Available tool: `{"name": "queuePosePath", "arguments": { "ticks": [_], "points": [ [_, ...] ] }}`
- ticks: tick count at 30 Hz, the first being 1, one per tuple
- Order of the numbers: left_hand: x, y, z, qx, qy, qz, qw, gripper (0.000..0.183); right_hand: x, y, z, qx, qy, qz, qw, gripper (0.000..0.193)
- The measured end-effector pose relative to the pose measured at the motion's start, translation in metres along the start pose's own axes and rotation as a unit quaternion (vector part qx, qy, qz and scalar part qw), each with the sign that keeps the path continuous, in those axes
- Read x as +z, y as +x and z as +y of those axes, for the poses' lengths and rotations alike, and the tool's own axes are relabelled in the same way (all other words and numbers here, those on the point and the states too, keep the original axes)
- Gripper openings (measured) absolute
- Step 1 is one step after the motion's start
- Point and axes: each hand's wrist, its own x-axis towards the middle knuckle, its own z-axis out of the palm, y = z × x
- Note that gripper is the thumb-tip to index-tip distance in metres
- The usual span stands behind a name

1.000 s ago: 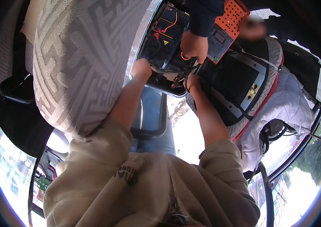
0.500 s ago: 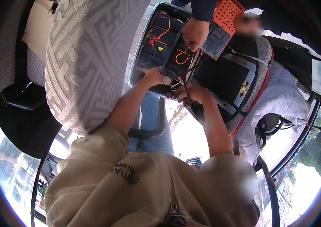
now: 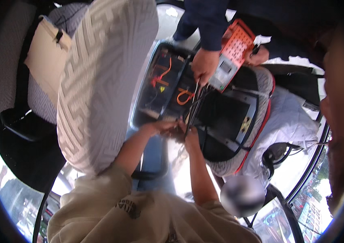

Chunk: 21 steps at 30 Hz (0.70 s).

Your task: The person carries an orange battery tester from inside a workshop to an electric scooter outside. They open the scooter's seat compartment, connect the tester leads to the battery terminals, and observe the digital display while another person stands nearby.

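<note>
My left hand (image 3: 164,127) is at the near edge of an open battery case (image 3: 136,103), its blurred fingers closed together at my right hand; what they pinch is too small to tell. My right hand (image 3: 191,137) is closed around the lower end of a dark cable (image 3: 195,107). That cable runs up to a co-worker's hand (image 3: 205,67), which grips it beside the case. Black batteries (image 3: 171,75) with orange wires (image 3: 184,96) fill the case.
A second hand (image 3: 257,55) of the co-worker is beside an orange and grey electrical box (image 3: 236,46). A patterned seat cushion (image 3: 103,85) rises close to my left arm. To the right lie a black seat underside (image 3: 224,117) with a metal latch and a pale quilted cover (image 3: 285,117).
My left hand has left the inside of the case and come together with my right hand. The cable between my right hand and the co-worker's is now stretched straighter. The whole view has shifted.
</note>
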Motion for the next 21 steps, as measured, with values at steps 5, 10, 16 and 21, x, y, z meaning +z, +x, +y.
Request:
{"name": "queuePosePath", "arguments": {
  "ticks": [5, 10, 16, 21],
  "points": [
    [0.013, 0.006, 0.006, -0.024, -0.158, 0.033, 0.987, 0.060, -0.030, 0.061, 0.030, -0.250, -0.245, 0.075, 0.934, 0.031],
    [0.016, -0.006, -0.014, 0.008, -0.234, 0.150, 0.961, 0.063, -0.004, 0.043, 0.015, -0.177, -0.290, 0.124, 0.932, 0.037],
    [0.068, -0.032, 0.007, 0.050, -0.160, 0.216, 0.962, 0.053, 0.011, 0.048, 0.009, -0.138, -0.308, 0.154, 0.929, 0.053],
    [0.044, -0.032, -0.018, -0.045, 0.309, 0.144, 0.939, 0.024, 0.004, 0.061, 0.030, -0.190, -0.302, 0.146, 0.923, 0.048]
  ]
}}
